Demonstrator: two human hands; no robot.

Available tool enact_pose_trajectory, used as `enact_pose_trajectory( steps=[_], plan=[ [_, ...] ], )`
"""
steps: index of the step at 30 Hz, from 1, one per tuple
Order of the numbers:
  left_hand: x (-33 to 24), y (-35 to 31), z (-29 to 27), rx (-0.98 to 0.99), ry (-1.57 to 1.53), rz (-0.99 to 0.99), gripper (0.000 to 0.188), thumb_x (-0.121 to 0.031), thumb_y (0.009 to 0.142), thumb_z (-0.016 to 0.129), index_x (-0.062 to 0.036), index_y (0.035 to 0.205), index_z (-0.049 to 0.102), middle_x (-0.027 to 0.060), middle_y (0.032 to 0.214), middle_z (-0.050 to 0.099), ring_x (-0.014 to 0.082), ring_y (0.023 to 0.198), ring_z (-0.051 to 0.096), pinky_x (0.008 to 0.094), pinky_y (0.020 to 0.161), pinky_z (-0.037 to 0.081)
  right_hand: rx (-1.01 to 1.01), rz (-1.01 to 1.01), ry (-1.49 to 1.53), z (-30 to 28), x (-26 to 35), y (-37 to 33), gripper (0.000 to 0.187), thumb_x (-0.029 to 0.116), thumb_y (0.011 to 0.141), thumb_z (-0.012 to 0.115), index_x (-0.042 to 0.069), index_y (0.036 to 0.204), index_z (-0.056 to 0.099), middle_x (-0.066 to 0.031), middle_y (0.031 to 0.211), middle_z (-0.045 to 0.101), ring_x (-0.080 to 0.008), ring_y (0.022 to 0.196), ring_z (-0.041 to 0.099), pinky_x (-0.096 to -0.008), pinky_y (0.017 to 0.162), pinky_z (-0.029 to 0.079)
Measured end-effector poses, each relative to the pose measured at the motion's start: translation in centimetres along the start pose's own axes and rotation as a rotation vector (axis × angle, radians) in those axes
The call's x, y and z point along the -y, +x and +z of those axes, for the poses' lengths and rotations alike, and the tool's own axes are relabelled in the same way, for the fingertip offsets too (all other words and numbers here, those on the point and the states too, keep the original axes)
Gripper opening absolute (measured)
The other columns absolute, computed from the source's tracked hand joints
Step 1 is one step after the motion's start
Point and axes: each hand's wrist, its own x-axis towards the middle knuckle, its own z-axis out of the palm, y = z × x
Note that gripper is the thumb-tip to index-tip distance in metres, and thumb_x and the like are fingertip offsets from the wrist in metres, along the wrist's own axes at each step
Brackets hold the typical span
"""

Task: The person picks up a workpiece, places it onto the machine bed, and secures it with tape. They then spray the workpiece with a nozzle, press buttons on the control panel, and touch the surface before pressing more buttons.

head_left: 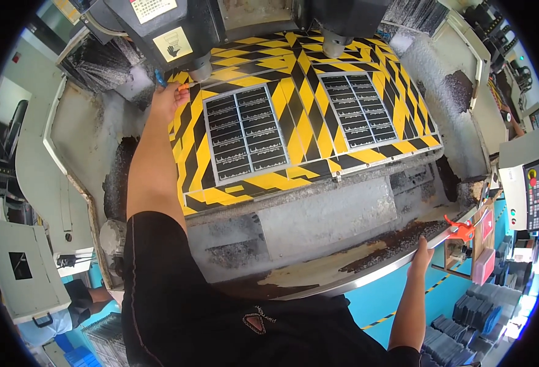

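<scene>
- Black shirt, worn by the person, occupied the lower middle, nearest the camera.
- Left hand: extended to the left edge of the machine bed, toward its far left corner. Its fingers were curled closed around a small blue-and-orange tool, partly hidden by the hand; its exact kind could not be told.
- Left spindle: hung just beside that hand, above the far left part of the bed. Right spindle: hung near the far edge.
- Right hand: lay against the metal rim along the machine's near side. Its fingers were largely hidden, so how far they were open, and whether they gripped the rim, could not be told.
- Red trigger tool: sat at the rim's right end, near the right hand but apart from it.
- Left panel and right panel: lay flat on the yellow-and-black striped bed, well apart, each bearing two columns of dark strips within a pale frame. The left one reached close to the near edge.
- Control console: stood beyond the bed's right edge.
</scene>
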Motion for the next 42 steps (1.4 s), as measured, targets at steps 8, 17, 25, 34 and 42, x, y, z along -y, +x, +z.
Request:
enact_pose_trajectory(
  steps=[8,17,25,34,42],
  plan=[
    [-0.4,-0.7,0.5,0.020,0.099,-0.018,0.026,-0.028,0.101,0.063,-0.0027,0.109,0.061,0.0138,0.100,0.072,0.0222,0.085,0.072,0.0349,0.079,0.061,0.017,0.007,0.020,-0.2,0.1,0.0,0.055,0.019,0.092,0.066,-0.005,0.138,0.044,-0.0134,0.129,0.057,-0.0245,0.114,0.056,-0.0374,0.101,0.043],
    [-1.2,-1.4,1.7,-0.014,0.271,-0.088,0.037,-0.031,0.101,0.063,-0.0015,0.120,0.052,0.0151,0.100,0.071,0.0234,0.086,0.072,0.0361,0.075,0.061,-0.001,0.025,0.034,-0.2,-0.2,0.4,0.055,0.019,0.092,0.065,-0.005,0.138,0.045,-0.0134,0.128,0.058,-0.0250,0.113,0.057,-0.0380,0.100,0.043],
    [-1.5,-1.8,1.9,-0.035,0.284,-0.083,0.041,-0.027,0.097,0.065,0.0002,0.124,0.052,0.0159,0.099,0.072,0.0228,0.084,0.073,0.0339,0.071,0.061,-0.033,0.012,0.029,0.3,0.5,-0.6,0.052,0.019,0.092,0.066,-0.004,0.134,0.046,-0.0143,0.127,0.059,-0.0252,0.112,0.057,-0.0383,0.099,0.044],
    [-2.0,-2.5,1.6,-0.089,0.430,-0.077,0.045,-0.032,0.093,0.067,0.0032,0.120,0.058,0.0195,0.101,0.072,0.0250,0.080,0.072,0.0335,0.067,0.060,-0.016,0.003,0.062,0.6,1.0,-0.9,0.052,0.018,0.092,0.066,-0.004,0.135,0.045,-0.0154,0.128,0.058,-0.0252,0.113,0.057,-0.0381,0.100,0.044],
    [-2.5,-4.5,1.3,-0.077,0.494,-0.153,0.048,-0.038,0.093,0.068,-0.0032,0.124,0.058,0.0126,0.097,0.072,0.0207,0.077,0.070,0.0324,0.066,0.058,-0.003,-0.018,0.002,0.0,0.4,-0.4,0.055,0.020,0.092,0.065,-0.002,0.139,0.045,-0.0123,0.126,0.058,-0.0232,0.112,0.056,-0.0374,0.099,0.043]
  ],
)
